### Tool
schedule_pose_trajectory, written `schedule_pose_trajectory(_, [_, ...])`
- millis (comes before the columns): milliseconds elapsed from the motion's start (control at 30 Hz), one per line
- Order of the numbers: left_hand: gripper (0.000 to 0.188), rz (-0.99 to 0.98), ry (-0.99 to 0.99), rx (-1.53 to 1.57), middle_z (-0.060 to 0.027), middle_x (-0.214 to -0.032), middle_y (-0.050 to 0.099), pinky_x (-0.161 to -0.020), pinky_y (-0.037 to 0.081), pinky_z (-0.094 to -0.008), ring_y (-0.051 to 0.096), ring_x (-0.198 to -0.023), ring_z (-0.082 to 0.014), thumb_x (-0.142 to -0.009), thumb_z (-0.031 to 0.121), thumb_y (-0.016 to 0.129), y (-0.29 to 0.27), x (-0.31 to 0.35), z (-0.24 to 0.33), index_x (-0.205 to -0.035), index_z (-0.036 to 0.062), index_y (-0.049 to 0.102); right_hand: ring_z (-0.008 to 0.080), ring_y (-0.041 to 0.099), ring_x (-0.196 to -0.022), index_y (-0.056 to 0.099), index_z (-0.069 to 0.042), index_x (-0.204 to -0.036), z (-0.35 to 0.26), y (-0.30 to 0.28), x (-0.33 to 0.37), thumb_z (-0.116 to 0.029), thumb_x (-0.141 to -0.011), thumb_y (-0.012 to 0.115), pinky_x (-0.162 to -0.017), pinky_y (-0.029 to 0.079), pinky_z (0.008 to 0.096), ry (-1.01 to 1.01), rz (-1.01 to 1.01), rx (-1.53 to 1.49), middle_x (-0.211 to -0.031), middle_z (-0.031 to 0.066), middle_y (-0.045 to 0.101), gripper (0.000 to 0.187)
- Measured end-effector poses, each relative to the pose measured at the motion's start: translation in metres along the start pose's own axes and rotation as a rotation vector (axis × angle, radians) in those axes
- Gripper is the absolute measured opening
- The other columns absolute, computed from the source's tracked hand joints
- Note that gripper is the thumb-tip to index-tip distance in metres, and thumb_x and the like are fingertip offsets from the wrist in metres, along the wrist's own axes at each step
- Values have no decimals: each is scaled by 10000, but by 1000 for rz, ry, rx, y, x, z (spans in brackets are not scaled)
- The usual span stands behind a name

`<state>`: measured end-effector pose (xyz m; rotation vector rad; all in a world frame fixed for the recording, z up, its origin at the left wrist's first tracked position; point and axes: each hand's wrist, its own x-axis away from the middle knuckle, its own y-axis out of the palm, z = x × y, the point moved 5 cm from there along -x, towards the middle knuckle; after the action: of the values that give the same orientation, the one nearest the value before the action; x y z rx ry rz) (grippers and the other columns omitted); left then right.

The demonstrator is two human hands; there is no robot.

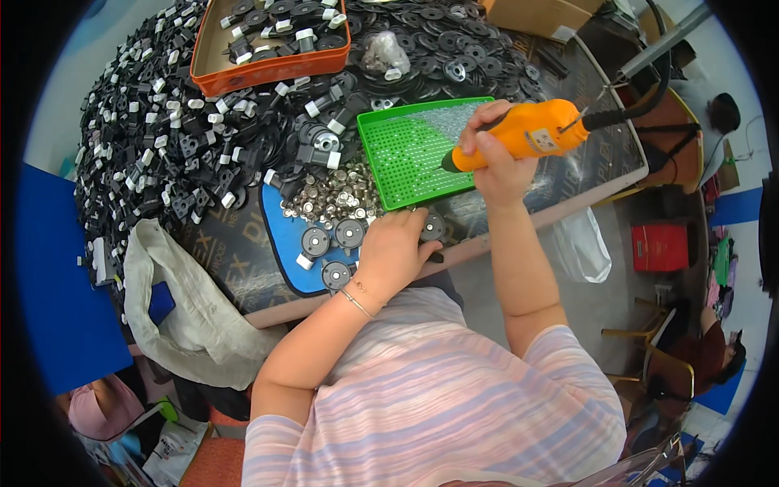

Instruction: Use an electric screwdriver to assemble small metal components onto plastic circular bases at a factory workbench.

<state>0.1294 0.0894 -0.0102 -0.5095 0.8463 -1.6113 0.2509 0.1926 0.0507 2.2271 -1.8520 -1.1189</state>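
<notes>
My right hand (501, 166) is wrapped round an orange electric screwdriver (531, 132), its dark tip pointing left over the green perforated tray (410, 154). Many tiny shiny pieces lie in that tray, thickest along its far right. Just in front of the tray, my left hand (391, 250) closes its thumb and fingers about a round black part (432, 228) at the table's near edge. More round black parts, such as one with a grey face (349, 234), sit on a blue mat (299, 274) beside this hand. A heap of small metal fasteners (337, 195) lies behind them.
A huge pile of black parts with white tabs (170, 130) covers the table's left and back. Within it stands an orange-red box (272, 75) of similar parts. A pale cloth (174, 316) hangs over the left edge. The screwdriver's black cable (629, 114) runs right.
</notes>
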Motion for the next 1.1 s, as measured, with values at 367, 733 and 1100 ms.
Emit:
schedule_pose_trajectory(367, [412,79,-44,49,-166,-903,609,-728,471,-411,577,-859,-337,-670,165,734,-6,3,-2,-1012,2,573,180,547,-634,498,3,-943,4,-4,0,13,-757,585,-585,454,283,38,-70,70,-868,127,529,205])
schedule_pose_trajectory(733, [419,112,-50,61,-159,-912,622,-728,476,-391,584,-850,-333,-680,196,747,-6,4,-6,-1023,6,599,158,518,-611,478,-20,-963,-42,15,13,-107,-775,611,-589,438,289,20,-204,-80,-870,118,491,247])
schedule_pose_trajectory(1100, [422,131,-59,73,-144,-919,622,-721,479,-385,584,-858,-320,-680,203,749,-5,5,-9,-1033,27,601,139,537,-615,503,6,-898,-34,25,41,-9,-728,640,-549,456,235,150,-317,50,-841,115,513,219])
